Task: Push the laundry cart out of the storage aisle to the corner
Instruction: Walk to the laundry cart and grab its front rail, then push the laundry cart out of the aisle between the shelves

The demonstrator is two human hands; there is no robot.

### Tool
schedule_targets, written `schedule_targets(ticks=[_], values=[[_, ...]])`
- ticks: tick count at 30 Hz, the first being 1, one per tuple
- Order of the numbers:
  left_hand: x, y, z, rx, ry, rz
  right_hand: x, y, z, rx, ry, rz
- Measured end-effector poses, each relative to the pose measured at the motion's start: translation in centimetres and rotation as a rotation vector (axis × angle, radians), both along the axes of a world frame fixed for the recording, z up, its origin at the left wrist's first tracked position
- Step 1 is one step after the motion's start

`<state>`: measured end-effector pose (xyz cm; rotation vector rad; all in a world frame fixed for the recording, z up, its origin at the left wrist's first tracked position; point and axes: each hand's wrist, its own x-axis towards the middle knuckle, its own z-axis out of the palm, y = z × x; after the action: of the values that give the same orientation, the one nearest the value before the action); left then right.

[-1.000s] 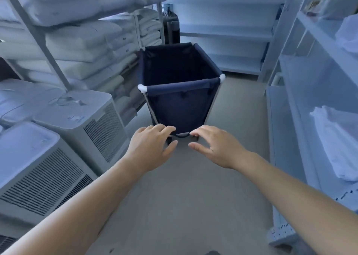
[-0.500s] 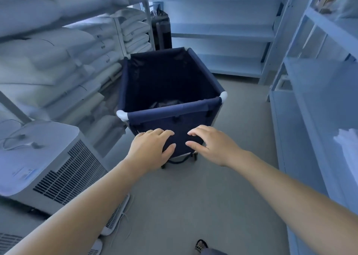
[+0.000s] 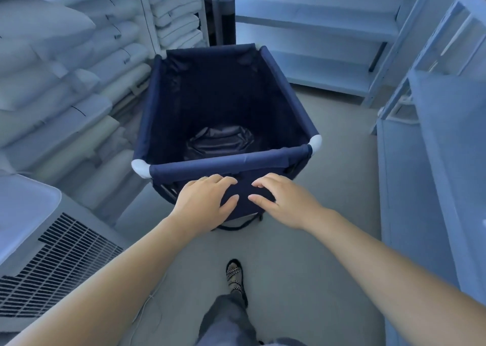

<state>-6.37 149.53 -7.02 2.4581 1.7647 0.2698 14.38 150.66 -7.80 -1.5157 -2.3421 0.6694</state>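
Note:
A navy fabric laundry cart with white corner joints stands in the aisle straight ahead of me, its top open. A dark crumpled liner lies at its bottom. My left hand and my right hand hover side by side just below the cart's near rail, over its front fabric panel. Fingers of both hands are spread and hold nothing. Whether the fingertips touch the fabric is unclear.
Shelves of stacked white pillows line the left side. A white vented appliance sits at lower left. Pale metal shelving runs along the right and across the far end. My sandalled foot is on the grey floor.
I have walked forward; the cart has grown much larger and closer in view, and its inside now shows. Both hands stay extended and open, nearer the cart's near rail.

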Motion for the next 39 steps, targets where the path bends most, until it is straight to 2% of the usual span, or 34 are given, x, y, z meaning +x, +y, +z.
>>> schedule_targets(ticks=[10,16,29,34,39], values=[[-1.0,14.9,-3.9,-0.136,0.068,0.002,-1.3,13.9,-3.0,-0.066,-0.081,-0.034],[-1.5,20.8,-6.9,-0.264,0.123,-0.022,-2.1,19.8,-6.1,-0.111,-0.133,-0.023],[-0.9,24.3,-11.6,-0.562,0.217,-0.019,-1.8,24.1,-11.1,-0.231,-0.395,0.095],[-0.7,23.9,-12.1,-0.586,0.132,0.029,-0.9,24.3,-11.8,-0.198,-0.361,0.116],[0.0,23.7,-11.4,-0.652,0.128,0.084,-0.1,24.5,-11.7,-0.222,-0.317,0.144]])
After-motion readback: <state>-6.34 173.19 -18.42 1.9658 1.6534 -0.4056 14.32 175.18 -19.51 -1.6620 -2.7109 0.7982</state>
